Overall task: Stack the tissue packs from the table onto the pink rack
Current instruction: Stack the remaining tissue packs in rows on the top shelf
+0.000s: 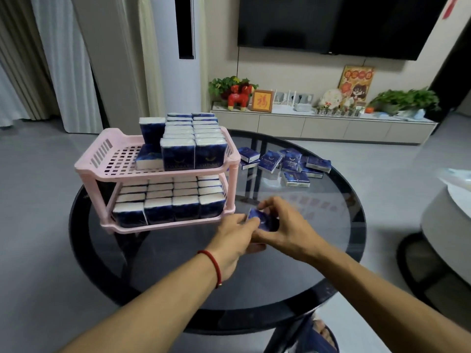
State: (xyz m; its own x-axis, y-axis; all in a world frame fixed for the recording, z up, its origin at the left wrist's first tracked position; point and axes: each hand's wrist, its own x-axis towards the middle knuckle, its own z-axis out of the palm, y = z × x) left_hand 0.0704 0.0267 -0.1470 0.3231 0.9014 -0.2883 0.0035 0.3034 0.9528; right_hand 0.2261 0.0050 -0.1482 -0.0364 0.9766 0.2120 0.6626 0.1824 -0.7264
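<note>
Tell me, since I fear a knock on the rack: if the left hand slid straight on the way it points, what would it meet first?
The tissue pack that the left hand and right hand hold comes first. Beyond it lies bare glass table; the pink rack appears off to the left.

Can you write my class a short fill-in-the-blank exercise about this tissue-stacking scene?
1. Both hands hold one tissue pack above the round ____ table.
2. The rack is coloured ____.
3. A red cord circles the ____ wrist.
4. The loose packs lie to the ____ of the rack.

Missing words: glass; pink; left; right
</note>
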